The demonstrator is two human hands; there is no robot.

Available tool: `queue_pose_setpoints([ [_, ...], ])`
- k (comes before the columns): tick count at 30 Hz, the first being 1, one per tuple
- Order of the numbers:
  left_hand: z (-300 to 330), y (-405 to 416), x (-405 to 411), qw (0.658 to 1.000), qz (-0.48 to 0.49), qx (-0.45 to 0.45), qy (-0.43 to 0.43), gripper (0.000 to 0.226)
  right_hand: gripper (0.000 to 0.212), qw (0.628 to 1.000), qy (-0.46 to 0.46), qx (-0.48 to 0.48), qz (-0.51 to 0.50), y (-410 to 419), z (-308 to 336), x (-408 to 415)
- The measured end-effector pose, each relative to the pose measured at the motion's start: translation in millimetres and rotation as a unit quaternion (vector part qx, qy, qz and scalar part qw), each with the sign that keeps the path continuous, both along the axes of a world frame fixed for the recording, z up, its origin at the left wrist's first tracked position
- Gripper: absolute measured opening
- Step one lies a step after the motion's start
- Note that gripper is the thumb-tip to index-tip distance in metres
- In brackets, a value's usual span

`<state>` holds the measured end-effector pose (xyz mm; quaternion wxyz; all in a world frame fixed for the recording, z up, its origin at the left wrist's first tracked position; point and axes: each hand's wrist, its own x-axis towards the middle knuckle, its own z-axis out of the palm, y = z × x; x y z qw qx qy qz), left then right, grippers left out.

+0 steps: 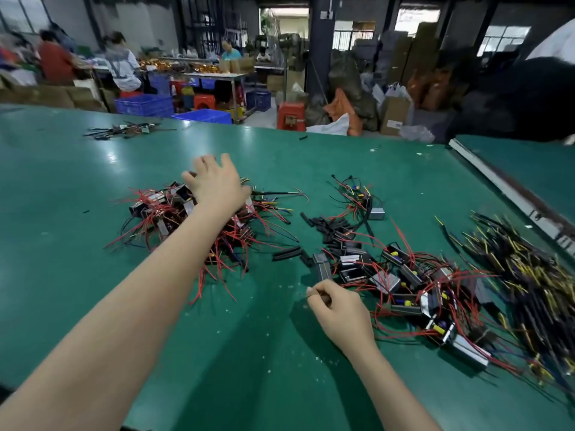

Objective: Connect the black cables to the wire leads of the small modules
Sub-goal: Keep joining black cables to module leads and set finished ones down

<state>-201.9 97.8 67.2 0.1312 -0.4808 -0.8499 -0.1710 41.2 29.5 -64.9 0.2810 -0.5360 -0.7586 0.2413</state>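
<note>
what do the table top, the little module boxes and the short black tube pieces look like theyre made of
Table top: a smooth green sheet, probably vinyl or rubber mat, given its glossy light reflections.
Small modules: grey casings with a dull metallic sheen, likely metal, though silver plastic is possible.
Short black tube pieces: matte black, apparently soft plastic sleeving; too small to tell for certain.

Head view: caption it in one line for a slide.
Left hand reaches over a pile of red-wired modules while the right hand rests curled on the green table.
</note>
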Motion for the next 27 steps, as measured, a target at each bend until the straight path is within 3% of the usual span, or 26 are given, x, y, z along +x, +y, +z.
queue_pose_setpoints([
  [3, -14, -16, 32, 0.984, -0.113, 0.118, 0.071, 0.054, 0.022, 0.999, 0.032, -0.005, -0.008, -1, 0, 0],
  [5, -23, -30, 57, 0.970, -0.182, 0.145, 0.073, 0.046, 0.019, 0.999, 0.044, -0.010, -0.012, -2, 1, 0],
  [9, -55, -56, 103, 0.949, -0.291, 0.117, -0.031, 0.035, 0.017, 0.999, 0.045, -0.022, -0.009, -2, 2, 1],
  [15, -92, -85, 149, 0.917, -0.287, 0.142, -0.238, 0.027, 0.007, 0.992, 0.120, -0.029, 0.033, -9, 23, 18],
  [20, -95, -97, 190, 0.826, -0.350, 0.200, -0.394, 0.021, 0.022, 0.986, 0.166, -0.016, 0.023, -25, 42, 72],
  [24, -99, -102, 241, 0.782, -0.397, 0.190, -0.441, 0.024, 0.032, 0.979, 0.195, 0.027, -0.054, -33, 48, 117],
  [27, -111, -109, 269, 0.767, -0.440, 0.170, -0.435, 0.024, 0.027, 0.968, 0.226, 0.031, -0.109, -37, 48, 148],
])
